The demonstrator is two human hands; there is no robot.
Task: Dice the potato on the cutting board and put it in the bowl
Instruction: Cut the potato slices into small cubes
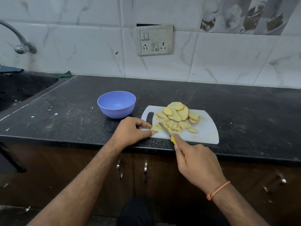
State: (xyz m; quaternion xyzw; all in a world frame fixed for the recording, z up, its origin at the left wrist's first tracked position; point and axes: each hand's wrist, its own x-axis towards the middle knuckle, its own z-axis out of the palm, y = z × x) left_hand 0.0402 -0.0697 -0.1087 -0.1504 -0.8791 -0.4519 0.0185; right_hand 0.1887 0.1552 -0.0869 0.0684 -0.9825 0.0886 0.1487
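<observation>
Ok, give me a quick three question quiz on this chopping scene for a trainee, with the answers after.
1. True or false: the bowl already holds diced potato.
2. Which hand holds the knife?
3. Multiple choice: the uncut potato slices lie A) in the bowl, B) at the far side of the cutting board, C) on the counter.

Key:
1. False, it looks empty.
2. The right hand; the left hand pinches a potato piece at the board's near left edge.
3. B.

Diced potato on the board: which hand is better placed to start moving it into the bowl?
Left. The left hand already pinches a potato piece and sits nearest the bowl, which looks empty. The right hand holds the knife.
</observation>
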